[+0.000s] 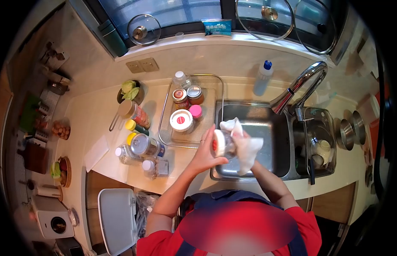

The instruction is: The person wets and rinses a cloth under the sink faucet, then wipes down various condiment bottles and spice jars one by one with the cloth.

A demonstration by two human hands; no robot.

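Observation:
My left hand [203, 154] is wrapped round a jar [224, 144] with a white lid and a red mark, tilted on its side over the sink's left edge. On the jar's other end, a white cloth [248, 150] is pressed by my right hand [238, 137], whose fingers are largely hidden behind the cloth. Left of my hands, a wire basket [160, 123] holds several jars, among them a white-lidded tub [181, 120] and a small pink-lidded jar [195, 112].
The sink [271, 141] lies under a chrome faucet [306, 85]. A blue-capped bottle [262, 79] stands behind it. Several jars, including a silver-lidded one [143, 145], stand left of the basket. A drying rack [322, 147] with bowls is at right.

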